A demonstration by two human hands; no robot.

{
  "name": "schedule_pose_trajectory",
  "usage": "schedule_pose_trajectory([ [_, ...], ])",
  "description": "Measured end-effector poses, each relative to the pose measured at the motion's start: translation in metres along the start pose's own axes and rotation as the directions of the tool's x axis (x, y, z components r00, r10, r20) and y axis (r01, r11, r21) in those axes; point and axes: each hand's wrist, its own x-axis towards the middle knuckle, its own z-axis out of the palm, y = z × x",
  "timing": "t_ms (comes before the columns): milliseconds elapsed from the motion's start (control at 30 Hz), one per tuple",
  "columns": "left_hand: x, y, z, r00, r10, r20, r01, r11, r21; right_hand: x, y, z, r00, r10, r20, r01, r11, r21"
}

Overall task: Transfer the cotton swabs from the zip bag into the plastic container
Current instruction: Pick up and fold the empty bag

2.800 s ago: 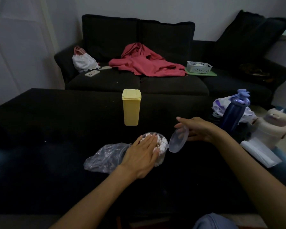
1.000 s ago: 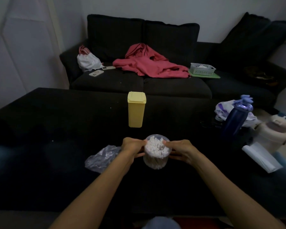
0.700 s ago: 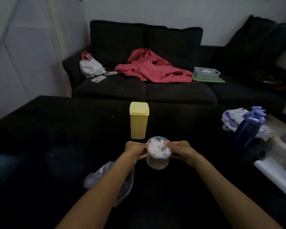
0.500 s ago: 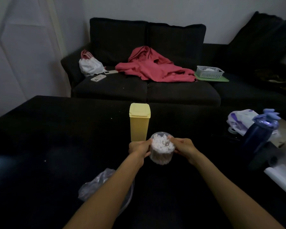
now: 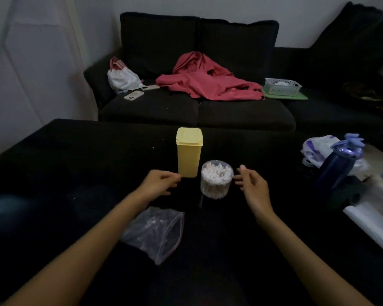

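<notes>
A round clear plastic container (image 5: 216, 179) packed with white cotton swabs stands upright on the black table (image 5: 75, 164), its clear lid on top. My left hand (image 5: 159, 182) hovers just left of it with loosely curled fingers, holding nothing. My right hand (image 5: 251, 184) hovers just right of it, fingers relaxed and apart from the container. The crumpled clear zip bag (image 5: 156, 231) lies flat nearer to me, partly under my left forearm, mouth facing right.
A tall yellow lidded box (image 5: 189, 152) stands directly behind and left of the container. At the right table edge are a dark blue bottle (image 5: 337, 166), a white plastic bag (image 5: 318, 149) and a white roll (image 5: 372, 226). A dark sofa (image 5: 197, 111) with red cloth lies beyond.
The lid went onto the swab-filled container. Both hands carried it forward beside the yellow box, set it down and have now let go, moving a little apart.
</notes>
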Motion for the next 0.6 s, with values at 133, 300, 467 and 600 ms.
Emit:
schedule_pose_trajectory([
  [133,-0.041,-0.018,-0.055,0.977,0.060,0.203,-0.145,0.890,0.431,-0.068,-0.018,0.009,0.841,-0.113,0.529,0.208,0.970,-0.124],
  [300,-0.049,-0.052,-0.055,0.917,-0.066,0.392,-0.289,0.569,0.770,-0.095,-0.010,0.051,0.530,0.041,0.847,0.672,0.588,-0.449],
  [467,-0.062,-0.088,-0.048,0.960,0.049,0.274,-0.267,0.443,0.856,-0.109,0.008,0.076,0.588,-0.030,0.809,0.745,0.409,-0.526],
  [600,-0.066,-0.092,-0.041,0.992,0.104,0.073,-0.116,0.507,0.854,-0.119,0.013,0.085,0.658,-0.152,0.737,0.706,0.464,-0.535],
])
